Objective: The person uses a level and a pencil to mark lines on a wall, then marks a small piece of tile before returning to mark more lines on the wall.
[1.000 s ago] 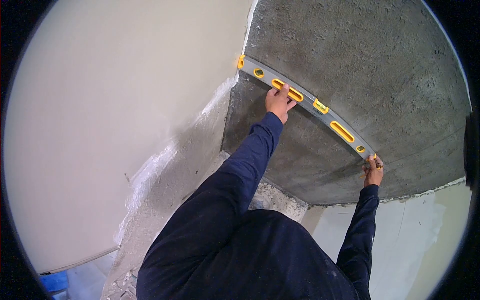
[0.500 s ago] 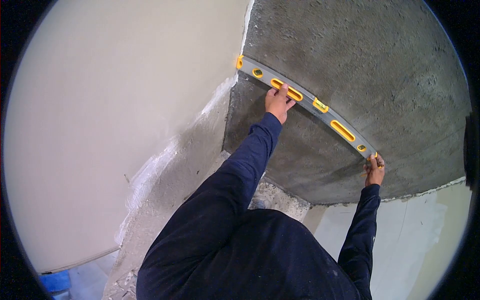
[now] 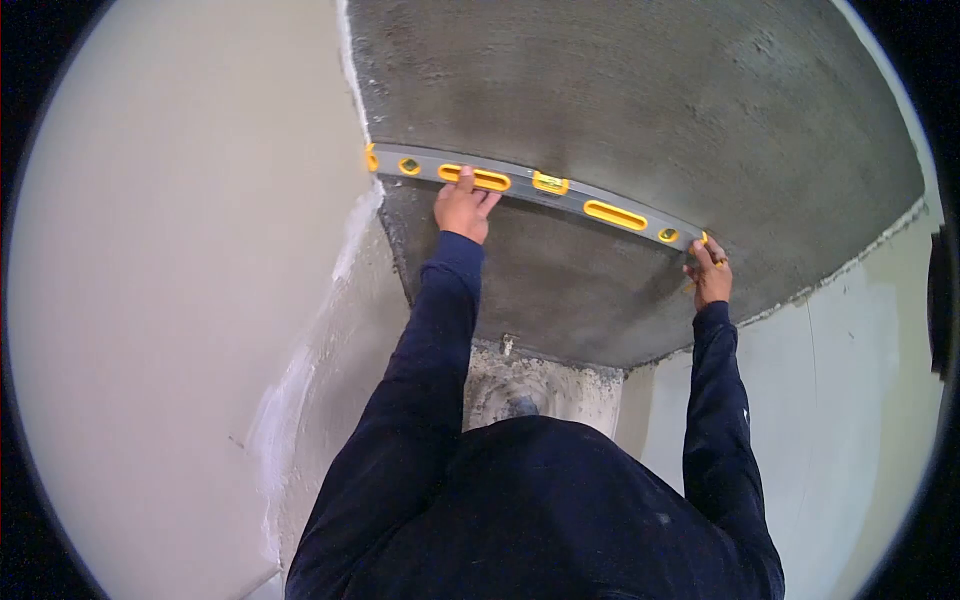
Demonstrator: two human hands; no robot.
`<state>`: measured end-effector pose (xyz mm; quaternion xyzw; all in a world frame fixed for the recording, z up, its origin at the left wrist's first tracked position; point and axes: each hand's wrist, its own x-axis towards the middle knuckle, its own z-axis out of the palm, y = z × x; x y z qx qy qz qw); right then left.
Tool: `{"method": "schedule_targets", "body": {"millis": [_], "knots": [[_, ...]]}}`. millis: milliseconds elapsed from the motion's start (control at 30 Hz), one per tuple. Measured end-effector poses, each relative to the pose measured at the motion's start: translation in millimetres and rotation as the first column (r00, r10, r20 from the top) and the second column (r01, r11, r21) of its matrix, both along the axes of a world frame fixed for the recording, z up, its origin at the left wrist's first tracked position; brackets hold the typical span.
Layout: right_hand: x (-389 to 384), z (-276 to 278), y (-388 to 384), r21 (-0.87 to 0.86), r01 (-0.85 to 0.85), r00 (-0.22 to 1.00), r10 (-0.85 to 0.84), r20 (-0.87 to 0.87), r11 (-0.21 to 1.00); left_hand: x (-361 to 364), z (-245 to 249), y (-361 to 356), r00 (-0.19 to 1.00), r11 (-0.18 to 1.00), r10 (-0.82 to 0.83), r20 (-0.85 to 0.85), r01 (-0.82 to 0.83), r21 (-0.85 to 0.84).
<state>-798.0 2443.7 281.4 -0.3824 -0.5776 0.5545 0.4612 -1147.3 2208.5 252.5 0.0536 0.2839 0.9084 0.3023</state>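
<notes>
A long grey spirit level with yellow hand slots and vials lies flat against a rough grey cement wall. My left hand presses its left part, thumb at a yellow slot. At the level's right end, my right hand grips the tip and seems to hold a small yellow item too. Both arms wear dark blue sleeves.
A smooth cream wall meets the cement wall at a corner on the left. A pale plastered wall stands on the right. Grey rubble-strewn floor shows between my arms at the wall's foot.
The view has swung, so the level now sits further left and closer to horizontal in the frame. Both hands keep their places on the level.
</notes>
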Motion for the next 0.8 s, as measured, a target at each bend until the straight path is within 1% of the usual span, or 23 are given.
{"method": "schedule_targets", "body": {"millis": [167,333,400,633,700,800], "knots": [[-0.8,-1.9,-0.1,-0.005,-0.017,0.999,0.017,-0.035,1.000,0.4,1.9,-1.7,1.000,1.000,0.013,0.029,-0.013,0.008],[-2.3,-3.1,0.6,-0.014,0.016,0.999,-0.016,-0.048,1.000,-1.1,3.1,-2.3,0.999,1.000,0.001,0.033,-0.001,0.001],[-2.2,-3.7,0.5,-0.025,0.015,0.997,-0.017,-0.069,1.000,0.2,4.9,-2.2,1.000,0.999,0.002,0.029,-0.001,-0.036],[-0.1,-8.1,6.1,-0.022,-0.005,1.000,0.004,-0.028,1.000,-1.2,5.2,-2.3,1.000,0.999,-0.011,0.014,0.011,-0.033],[-0.5,-7.6,3.9,-0.030,0.004,1.000,-0.004,-0.005,1.000,-3.4,3.4,-1.2,1.000,1.000,-0.009,0.029,0.009,-0.003],[-1.8,-8.9,2.6,-0.015,0.001,1.000,-0.001,-0.009,1.000,-3.9,2.1,-0.9,1.000,1.000,-0.009,0.029,0.010,-0.012]]}}
